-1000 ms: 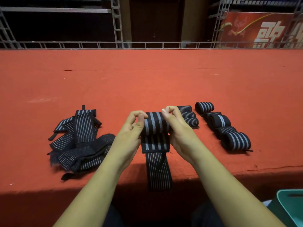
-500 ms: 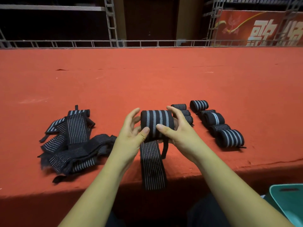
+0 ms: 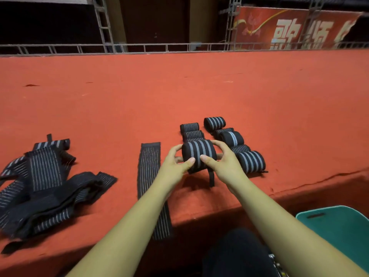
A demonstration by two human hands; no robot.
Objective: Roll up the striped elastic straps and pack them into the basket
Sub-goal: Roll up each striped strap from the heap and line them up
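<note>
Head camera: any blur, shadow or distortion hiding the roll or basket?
Head view: the rolled strap is sharp and well lit; the loose straps at the left edge look softer; the basket sits in shadow, cropped by the frame; distortion hides neither.

text: large white Chinese characters, possibly 歌颂, lower parts cut off | on: red banner [image 3: 289, 27] | other legible text: none

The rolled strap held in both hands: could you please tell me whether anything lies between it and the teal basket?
Partly. The row of finished rolls sits on the table just right of the rolled strap, toward the basket below the table edge. Lifted over them, nothing else visible blocks it.
</note>
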